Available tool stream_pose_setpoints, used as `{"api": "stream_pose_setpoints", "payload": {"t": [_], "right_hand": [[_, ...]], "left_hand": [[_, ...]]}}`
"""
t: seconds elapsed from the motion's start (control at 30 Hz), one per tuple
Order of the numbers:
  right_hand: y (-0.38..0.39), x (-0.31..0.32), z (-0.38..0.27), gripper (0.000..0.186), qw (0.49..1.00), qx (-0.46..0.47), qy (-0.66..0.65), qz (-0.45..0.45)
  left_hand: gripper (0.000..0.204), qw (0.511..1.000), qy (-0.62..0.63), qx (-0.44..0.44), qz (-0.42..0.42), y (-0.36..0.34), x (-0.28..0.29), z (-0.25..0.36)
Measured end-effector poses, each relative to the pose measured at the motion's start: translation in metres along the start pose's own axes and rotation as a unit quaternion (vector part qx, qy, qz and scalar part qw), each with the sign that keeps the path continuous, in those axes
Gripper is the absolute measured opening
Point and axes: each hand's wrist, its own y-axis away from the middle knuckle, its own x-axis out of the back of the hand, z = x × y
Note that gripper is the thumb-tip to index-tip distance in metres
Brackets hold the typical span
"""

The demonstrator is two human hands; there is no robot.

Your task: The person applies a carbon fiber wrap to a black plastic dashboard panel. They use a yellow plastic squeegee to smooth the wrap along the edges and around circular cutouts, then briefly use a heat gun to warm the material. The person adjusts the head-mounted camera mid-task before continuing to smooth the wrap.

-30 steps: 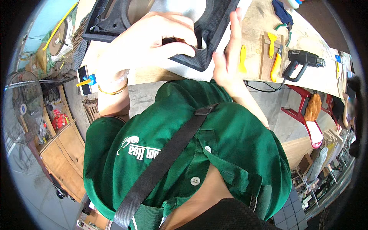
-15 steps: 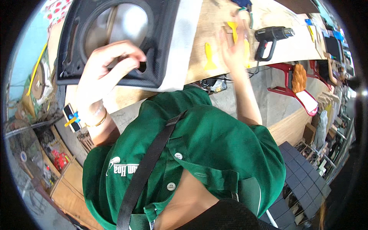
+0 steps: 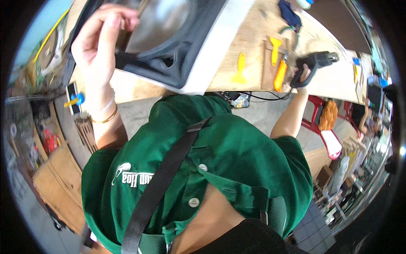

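My right hand (image 3: pixel 303 77) is wrapped round the handle of a black heat gun (image 3: pixel 315 62), whose metal nozzle points right. At the left, my left hand (image 3: pixel 99 40) is over a black textured panel (image 3: pixel 179 70) with a large round opening. Its thumb and fingers are closed together; whatever they hold, if anything, is hidden. Inside the round opening shows a shiny grey surface (image 3: pixel 163 27). Between my hands lie a yellow plastic scraper (image 3: pixel 240 70), a second yellow scraper (image 3: pixel 275 50) and an orange-handled utility knife (image 3: pixel 280 77), the last two by a thin wooden piece (image 3: pixel 268 63).
The wooden table (image 3: pixel 224 78) ends just in front of my body. Black cables (image 3: pixel 266 97) hang below its edge. A phone (image 3: pixel 73 99) with a blue and yellow item is at the left. A red stool (image 3: pixel 314 112) stands at the right, and dark blue cloth (image 3: pixel 289 15) lies farther back.
My right hand has moved right from above the scrapers and taken hold of the heat gun. My left hand has moved up and away from the panel's near edge. The view has shifted.
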Motion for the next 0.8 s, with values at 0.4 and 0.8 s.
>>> {"api": "stream_pose_setpoints", "payload": {"t": [0.4, 0.8], "right_hand": [[0.016, 0.022, -0.204, 0.023, 0.947, 0.149, 0.077, 0.273], [0.245, -0.227, -0.423, 0.022, 0.816, 0.462, 0.161, -0.308]], "left_hand": [[0.036, 0.936, -0.252, 0.05, 0.241, 0.056, 0.082, -0.052], [0.029, 0.935, -0.301, -0.027, 0.186, 0.06, 0.084, -0.062]]}}
